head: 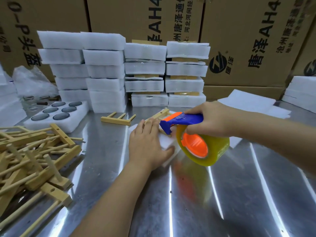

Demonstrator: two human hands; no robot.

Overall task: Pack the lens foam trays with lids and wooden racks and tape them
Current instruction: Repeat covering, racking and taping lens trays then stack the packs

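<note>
A white foam tray pack (168, 147) lies on the steel table in the middle, with a wooden rack (162, 114) on top at its far side. My left hand (147, 142) presses flat on it with straight fingers. My right hand (212, 118) grips the blue handle of a tape dispenser (195, 135) with an orange core and a yellowish tape roll, held at the pack's right edge. An open foam tray with several dark lenses (56, 112) sits at the left.
A heap of loose wooden racks (34, 159) fills the left front. One rack (118, 118) lies alone behind the pack. Stacks of foam packs (145, 74) stand at the back before cardboard boxes (248, 40). Foam lids (248, 101) lie at the right.
</note>
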